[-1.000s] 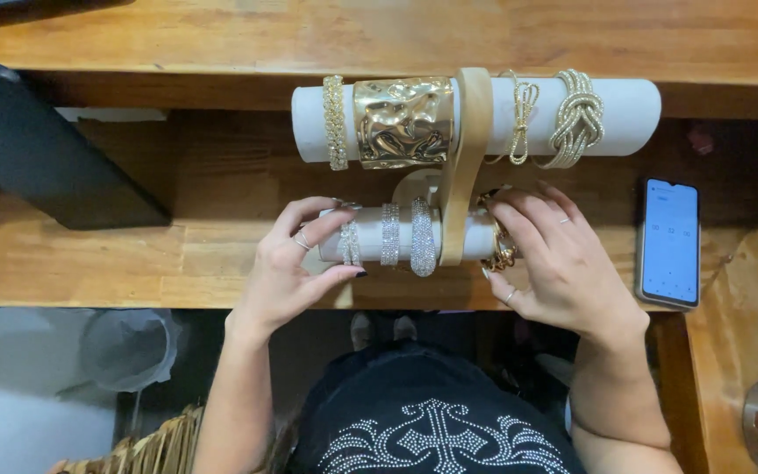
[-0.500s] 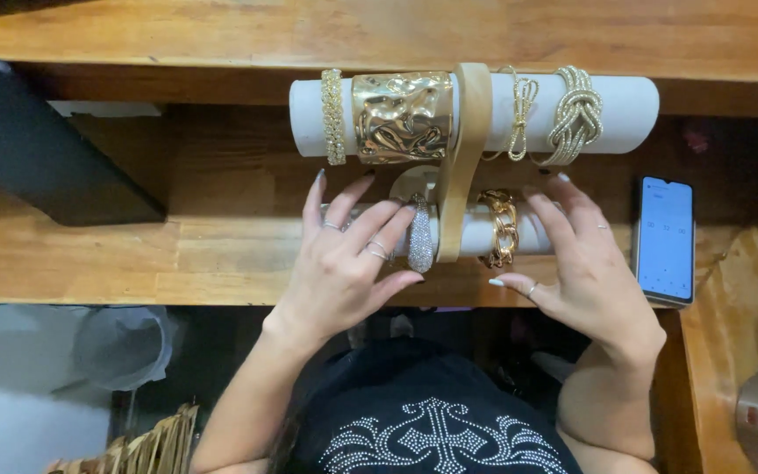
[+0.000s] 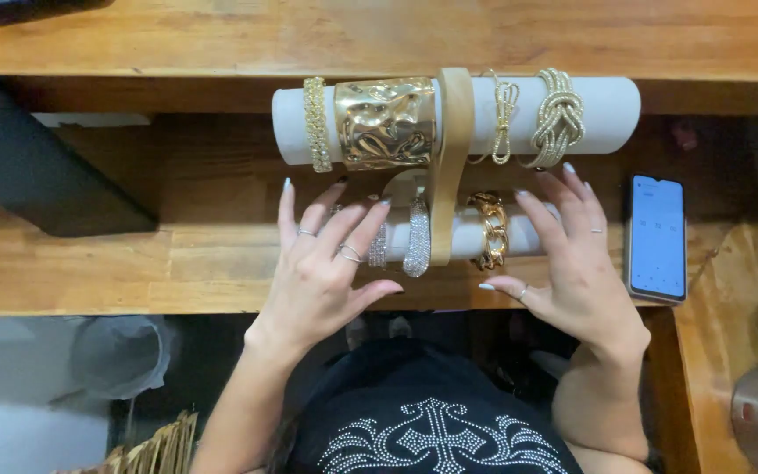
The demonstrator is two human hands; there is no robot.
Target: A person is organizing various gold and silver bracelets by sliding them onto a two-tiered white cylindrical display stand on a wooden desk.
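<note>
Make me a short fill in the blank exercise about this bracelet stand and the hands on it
1. The wide hammered gold cuff sits on the ____ roll of the stand.
2. The phone lies beside the ____ hand.
3. The gold chain bracelet hangs on the ____ roll.
4. The left hand lies with its fingers ____.

Missing words: upper; right; lower; spread

Smartphone [image 3: 657, 237], dark slanted panel [image 3: 37, 167], wooden shelf [image 3: 133, 263]

Glossy hammered gold metal cuff [image 3: 385, 123] on a matt white roll [image 3: 611, 112]; smooth, varnished wooden bench [image 3: 133, 272]; glossy phone screen [image 3: 657, 237].
</note>
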